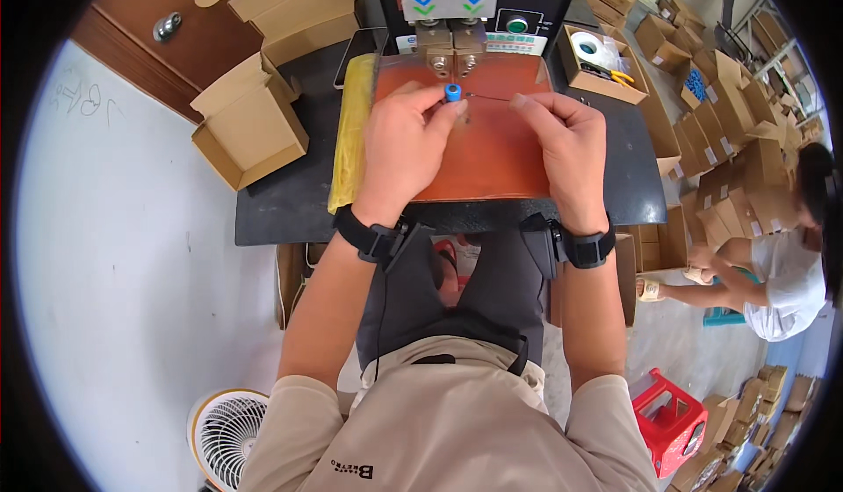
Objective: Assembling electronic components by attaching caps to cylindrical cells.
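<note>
The mat (492,154) on the table (290,202) looks like smooth, slightly shiny reddish-brown rubber or leather; the table top is matt black. The small cylinder (453,93) is glossy blue plastic, the wire (488,97) thin metal. The machine's blocks (451,60) are dull bare metal. The boxes (250,127) are matt brown cardboard. The wrist straps (373,235) are black fabric.

White wall (105,255), black table (290,202), stacked cardboard boxes (729,141), brown door (167,18).
</note>
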Demonstrator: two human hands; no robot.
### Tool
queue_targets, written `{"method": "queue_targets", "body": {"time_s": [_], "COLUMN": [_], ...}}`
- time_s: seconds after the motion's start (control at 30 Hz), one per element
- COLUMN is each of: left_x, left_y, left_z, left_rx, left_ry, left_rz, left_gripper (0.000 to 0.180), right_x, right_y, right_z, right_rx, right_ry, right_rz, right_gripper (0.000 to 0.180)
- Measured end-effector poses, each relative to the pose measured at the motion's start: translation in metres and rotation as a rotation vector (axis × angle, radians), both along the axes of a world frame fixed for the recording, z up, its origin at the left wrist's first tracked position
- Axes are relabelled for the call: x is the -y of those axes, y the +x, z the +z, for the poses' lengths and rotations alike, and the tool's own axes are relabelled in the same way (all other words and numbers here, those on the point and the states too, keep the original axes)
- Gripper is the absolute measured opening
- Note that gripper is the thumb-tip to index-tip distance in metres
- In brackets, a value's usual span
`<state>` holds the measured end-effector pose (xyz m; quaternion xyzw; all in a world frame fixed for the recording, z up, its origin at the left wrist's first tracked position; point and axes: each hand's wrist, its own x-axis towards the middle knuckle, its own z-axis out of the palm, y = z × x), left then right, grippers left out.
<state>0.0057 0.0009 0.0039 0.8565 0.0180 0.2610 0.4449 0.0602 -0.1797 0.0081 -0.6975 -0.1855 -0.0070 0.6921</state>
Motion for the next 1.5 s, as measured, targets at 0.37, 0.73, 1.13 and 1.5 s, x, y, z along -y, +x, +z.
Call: {"method": "queue_targets", "body": {"time_s": [0.37, 0.73, 1.13, 1.5], "left_x": [0.0, 0.0, -0.002, -0.004], "left_y": [0.0, 0.001, 0.003, 0.003], "left_z": [0.001, 0.0, -0.006, -0.006], "left_rx": [-0.025, -0.001, 0.017, -0.037], "left_ry": [0.038, 0.058, 0.075, 0.016], "left_rz": [0.027, 0.038, 0.021, 0.018], "left_gripper": [0.018, 0.019, 0.02, 0.023], "right_x": [-0.011, -0.013, -0.013, 0.006], "right_y": [0.004, 0.003, 0.002, -0.004], "right_z": [0.002, 0.003, 0.001, 0.002], "right_rx": [-0.01, -0.003, 0.018, 0.138], "right_ry": [-0.021, -0.001, -0.008, -0.051], "right_rz": [-0.009, -0.012, -0.01, 0.049], "right_gripper": [0.015, 0.016, 0.018, 0.021]}}
